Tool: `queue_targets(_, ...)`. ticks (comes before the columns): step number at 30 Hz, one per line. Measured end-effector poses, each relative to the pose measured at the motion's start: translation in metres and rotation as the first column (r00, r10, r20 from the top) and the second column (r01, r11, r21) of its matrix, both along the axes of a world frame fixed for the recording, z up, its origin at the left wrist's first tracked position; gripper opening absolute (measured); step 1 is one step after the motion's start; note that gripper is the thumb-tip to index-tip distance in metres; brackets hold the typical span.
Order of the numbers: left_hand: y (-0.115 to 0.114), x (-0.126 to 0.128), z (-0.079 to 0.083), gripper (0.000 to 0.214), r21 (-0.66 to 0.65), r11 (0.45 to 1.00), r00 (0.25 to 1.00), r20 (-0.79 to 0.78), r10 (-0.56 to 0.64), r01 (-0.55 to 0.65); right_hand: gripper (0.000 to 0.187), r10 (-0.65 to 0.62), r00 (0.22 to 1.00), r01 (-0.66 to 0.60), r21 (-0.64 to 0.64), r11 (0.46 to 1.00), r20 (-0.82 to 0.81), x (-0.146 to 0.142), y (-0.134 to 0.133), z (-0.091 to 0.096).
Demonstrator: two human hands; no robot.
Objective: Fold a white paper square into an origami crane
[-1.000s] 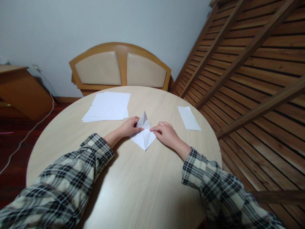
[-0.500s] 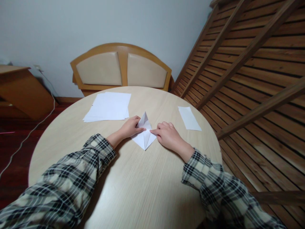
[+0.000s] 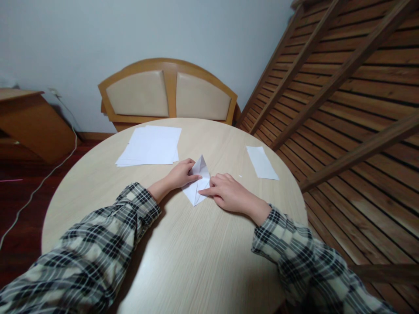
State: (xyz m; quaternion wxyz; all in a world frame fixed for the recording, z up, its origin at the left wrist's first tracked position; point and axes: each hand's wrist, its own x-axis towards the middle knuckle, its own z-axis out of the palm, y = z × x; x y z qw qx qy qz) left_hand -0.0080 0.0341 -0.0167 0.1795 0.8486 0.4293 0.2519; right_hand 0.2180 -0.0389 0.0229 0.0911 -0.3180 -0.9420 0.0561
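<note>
A white sheet folded into a pointed, kite-like shape (image 3: 198,181) lies on the round pale wooden table (image 3: 183,244). My left hand (image 3: 180,173) rests on the shape's left side, fingers curled, with its fingertips pressing the paper at the middle. From the right, my right hand (image 3: 226,193) lies over the shape's right flap, fingers bent and the forefinger pressing the paper down near the centre crease. Both arms wear plaid sleeves.
A stack of white sheets (image 3: 149,145) lies at the table's far left. A narrow white strip of paper (image 3: 262,162) sits near the right edge. A wooden chair with padded back (image 3: 168,96) stands behind the table. Slatted wooden panels (image 3: 347,100) lean on the right.
My right hand has slid left over the folded paper, turning its right flap toward the centre, so the shape now looks narrower. My left hand has stayed nearly in place.
</note>
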Motion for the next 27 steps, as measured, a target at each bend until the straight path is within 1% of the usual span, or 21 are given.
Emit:
queue_targets(5,0.0,-0.001,-0.001,0.022,0.0,1.0,1.0,-0.006,0.006,-0.006,0.043,0.037,0.999,-0.036,-0.036,0.999,0.005,-0.001,-0.005,0.003)
queue_targets(12,0.001,-0.001,0.0,0.022,0.011,1.0,1.0,-0.013,0.001,-0.001,0.043,0.061,0.998,-0.06,-0.033,0.998,0.032,-0.003,-0.01,0.002)
queue_targets(16,0.001,-0.002,-0.001,0.023,0.014,1.0,1.0,-0.009,-0.007,0.007,0.042,0.073,0.997,-0.072,-0.05,0.996,0.023,-0.003,-0.011,0.004)
queue_targets(19,0.001,-0.002,-0.001,0.024,0.012,1.0,1.0,-0.01,-0.011,0.011,0.043,0.105,0.994,-0.105,-0.076,0.992,-0.001,-0.003,-0.012,0.006)
queue_targets(22,0.0,-0.001,0.0,0.025,0.026,1.0,1.0,-0.024,-0.003,0.003,0.042,0.141,0.987,-0.149,-0.117,0.982,-0.077,-0.004,-0.01,0.005)
queue_targets(24,-0.001,0.0,0.002,0.026,0.036,0.999,0.999,-0.04,0.032,-0.03,0.039,0.123,0.978,-0.146,-0.13,0.981,-0.171,-0.004,-0.005,0.001)
queue_targets(25,-0.002,0.001,0.002,0.027,0.034,0.998,0.997,-0.049,0.054,-0.053,0.038,0.079,0.969,-0.11,-0.124,0.986,-0.233,-0.004,-0.002,-0.002)
queue_targets(27,-0.003,0.002,0.004,0.028,0.015,0.995,0.994,-0.06,0.095,-0.094,0.034,-0.053,0.936,0.019,-0.099,0.995,-0.348,-0.003,0.006,-0.009)
